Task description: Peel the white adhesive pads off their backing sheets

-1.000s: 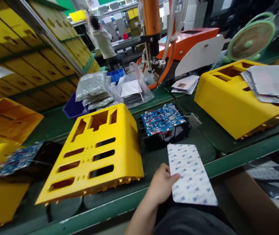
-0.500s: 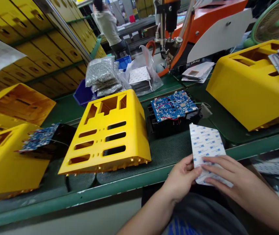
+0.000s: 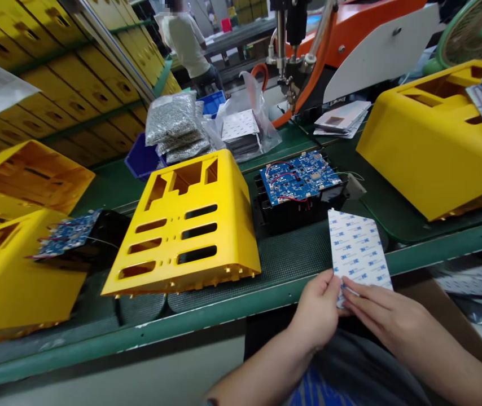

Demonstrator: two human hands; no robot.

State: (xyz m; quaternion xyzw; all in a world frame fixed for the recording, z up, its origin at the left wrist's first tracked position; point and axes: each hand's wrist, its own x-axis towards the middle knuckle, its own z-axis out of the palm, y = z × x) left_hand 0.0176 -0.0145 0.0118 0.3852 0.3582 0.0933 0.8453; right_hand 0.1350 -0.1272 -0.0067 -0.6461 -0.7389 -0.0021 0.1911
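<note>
A white adhesive sheet (image 3: pixel 357 242) with blue 3M print is held at the front edge of the bench. My left hand (image 3: pixel 318 310) grips its lower left edge, thumb on top. The fingers of my right hand (image 3: pixel 387 313) are drawn together over the sheet's lower part, their tips meeting by my left thumb. Whether they pinch the backing there cannot be made out. Just beyond the sheet lies a blue circuit board (image 3: pixel 300 176) with red wires, mounted on a black base. Left of it stands a yellow plastic housing (image 3: pixel 235 225) with slots.
More yellow housings stand at right (image 3: pixel 431 152) and left (image 3: pixel 50 270). A second circuit board (image 3: pixel 69 234) lies between the left ones. Behind are silver bags (image 3: pixel 173 121), bagged sheets (image 3: pixel 241 127), loose sheets (image 3: pixel 342 121) and an orange machine (image 3: pixel 359 34). A person (image 3: pixel 185 45) stands farther back.
My right fingers have slid left and drawn together at the sheet's lower left edge, by my left thumb. More of the sheet's right side is uncovered. The view has shifted slightly.
</note>
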